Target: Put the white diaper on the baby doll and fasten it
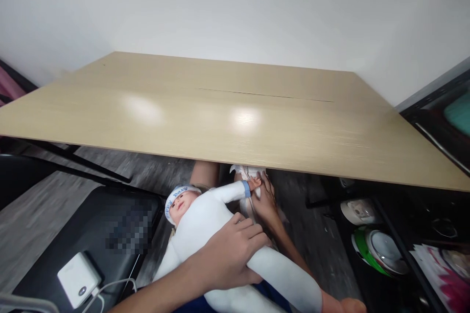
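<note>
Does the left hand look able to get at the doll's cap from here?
Probably yes: the left hand rests on the doll, and nothing visible blocks the way to the cap, which the tabletop does not hide.

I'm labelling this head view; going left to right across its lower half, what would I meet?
White device with a cable, doll's lettered cap, left hand, green-rimmed round item, pink-and-white papers.

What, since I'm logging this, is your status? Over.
Left hand gripping doll at thigh. Right hand on white item. Doll face-up across lap. Table close beyond right hand.
</note>
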A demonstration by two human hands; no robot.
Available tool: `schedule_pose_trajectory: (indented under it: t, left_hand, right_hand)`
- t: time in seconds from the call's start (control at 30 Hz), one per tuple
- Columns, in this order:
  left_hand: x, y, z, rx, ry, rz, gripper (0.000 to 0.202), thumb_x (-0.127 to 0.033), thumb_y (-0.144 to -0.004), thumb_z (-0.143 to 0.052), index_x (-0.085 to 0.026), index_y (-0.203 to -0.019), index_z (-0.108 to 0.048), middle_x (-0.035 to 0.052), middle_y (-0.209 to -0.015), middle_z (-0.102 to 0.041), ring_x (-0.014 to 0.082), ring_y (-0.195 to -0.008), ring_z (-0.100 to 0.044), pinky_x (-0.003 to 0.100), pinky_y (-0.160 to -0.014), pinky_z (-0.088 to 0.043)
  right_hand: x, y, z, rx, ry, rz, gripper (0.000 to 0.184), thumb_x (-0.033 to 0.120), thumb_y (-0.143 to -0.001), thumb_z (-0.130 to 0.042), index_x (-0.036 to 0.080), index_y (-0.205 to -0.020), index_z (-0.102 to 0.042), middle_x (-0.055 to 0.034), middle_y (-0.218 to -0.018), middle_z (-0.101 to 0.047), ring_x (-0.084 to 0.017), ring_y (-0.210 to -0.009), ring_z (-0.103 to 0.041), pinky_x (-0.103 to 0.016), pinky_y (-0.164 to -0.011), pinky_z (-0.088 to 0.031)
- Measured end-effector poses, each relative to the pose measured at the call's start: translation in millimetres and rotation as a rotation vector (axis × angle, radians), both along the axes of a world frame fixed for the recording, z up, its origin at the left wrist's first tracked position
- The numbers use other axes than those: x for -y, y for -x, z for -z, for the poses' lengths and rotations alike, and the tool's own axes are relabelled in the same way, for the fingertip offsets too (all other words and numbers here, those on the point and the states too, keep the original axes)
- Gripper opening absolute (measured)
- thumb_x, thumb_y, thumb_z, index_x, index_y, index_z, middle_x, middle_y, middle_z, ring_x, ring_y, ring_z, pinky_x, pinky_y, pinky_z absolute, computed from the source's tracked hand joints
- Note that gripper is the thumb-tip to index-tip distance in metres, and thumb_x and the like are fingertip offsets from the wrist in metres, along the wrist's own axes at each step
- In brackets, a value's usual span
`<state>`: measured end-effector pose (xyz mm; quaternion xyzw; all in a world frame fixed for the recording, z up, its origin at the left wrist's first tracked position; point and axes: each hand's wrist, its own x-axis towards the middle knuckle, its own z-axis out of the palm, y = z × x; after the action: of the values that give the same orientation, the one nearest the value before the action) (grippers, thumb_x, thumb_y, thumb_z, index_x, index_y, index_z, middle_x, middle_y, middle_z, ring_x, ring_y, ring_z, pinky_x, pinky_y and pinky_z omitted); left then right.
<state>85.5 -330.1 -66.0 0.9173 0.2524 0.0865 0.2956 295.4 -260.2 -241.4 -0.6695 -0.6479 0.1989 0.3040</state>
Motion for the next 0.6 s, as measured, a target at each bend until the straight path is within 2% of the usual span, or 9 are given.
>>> schedule_pose_trajectory:
  t: [0.13, 0.2, 0.27, 0.33, 0.4, 0.5, 0.6]
  left_hand:
    - [0, 3, 1.6, 0.026, -0.02, 0.033, 0.046, -0.055, -0.096, -0.085, -0.027, -0.127, -0.067, 0.0013, -0.114, -0.072, 0.0256, -0.106, -0.065, 0.042, -0.094, -0.042]
    - [0, 4, 3.5, 0.025, -0.041, 0.053, 0.047, -0.061, -0.098, -0.082, -0.027, -0.128, -0.068, 0.0021, -0.115, -0.073, 0.0258, -0.107, -0.065, 0.042, -0.093, -0.041]
    - [0, 4, 5.6, 0.031, -0.074, 0.078, 0.049, -0.065, -0.1, -0.08, -0.027, -0.128, -0.069, 0.0029, -0.115, -0.073, 0.0264, -0.108, -0.066, 0.043, -0.093, -0.041]
    - [1, 4, 6.7, 0.058, -0.109, 0.11, 0.049, -0.067, -0.103, -0.076, -0.026, -0.129, -0.069, 0.0032, -0.114, -0.074, 0.0266, -0.109, -0.066, 0.044, -0.095, -0.041]
    - [1, 3, 6.2, 0.096, -0.138, 0.137, 0.05, -0.068, -0.104, -0.073, -0.025, -0.128, -0.07, 0.0034, -0.113, -0.075, 0.0269, -0.111, -0.066, 0.044, -0.102, -0.041]
    - [2, 5, 3.0, 0.125, -0.175, 0.162, 0.048, -0.067, -0.107, -0.071, -0.025, -0.129, -0.071, 0.0039, -0.113, -0.075, 0.0269, -0.111, -0.065, 0.047, -0.112, -0.039]
    - [6, 11, -1.2, 0.094, -0.195, 0.157, 0.047, -0.065, -0.107, -0.071, -0.025, -0.13, -0.07, 0.0042, -0.113, -0.074, 0.0265, -0.106, -0.065, 0.046, -0.107, -0.042]
  right_hand:
    - [31, -7, -7.3, 0.036, -0.154, 0.14, 0.07, 0.049, -0.108, -0.056, 0.02, -0.171, -0.047, -0.0206, -0.174, -0.05, -0.039, -0.163, -0.046, -0.066, -0.133, -0.037]
    - [48, -8, -21.1, 0.059, -0.21, 0.206, 0.077, 0.054, -0.106, -0.061, 0.02, -0.173, -0.042, -0.0223, -0.174, -0.05, -0.041, -0.16, -0.048, -0.068, -0.131, -0.039]
    - [60, -6, -41.5, 0.089, -0.27, 0.204, 0.08, 0.053, -0.105, -0.065, 0.022, -0.174, -0.039, -0.0214, -0.173, -0.05, -0.041, -0.16, -0.048, -0.068, -0.13, -0.04]
    - [64, 0, -64.5, 0.127, -0.322, 0.089, 0.076, 0.047, -0.107, -0.066, 0.026, -0.174, -0.04, -0.0177, -0.172, -0.052, -0.039, -0.16, -0.048, -0.064, -0.131, -0.041]
    - [59, 9, -85.4, 0.178, -0.324, -0.111, 0.07, 0.04, -0.109, -0.064, 0.03, -0.174, -0.043, -0.0141, -0.17, -0.055, -0.037, -0.16, -0.048, -0.06, -0.132, -0.041]
    - [35, 29, -108.9, 0.238, -0.22, -0.417, 0.067, 0.029, -0.107, -0.064, 0.03, -0.172, -0.047, -0.0124, -0.166, -0.059, -0.035, -0.156, -0.051, -0.06, -0.133, -0.038]
    - [6, 53, -127.2, 0.311, -0.06, -0.646, 0.058, 0.018, -0.101, -0.069, 0.024, -0.158, -0.06, -0.0126, -0.145, -0.069, -0.031, -0.135, -0.061, -0.053, -0.12, -0.05]
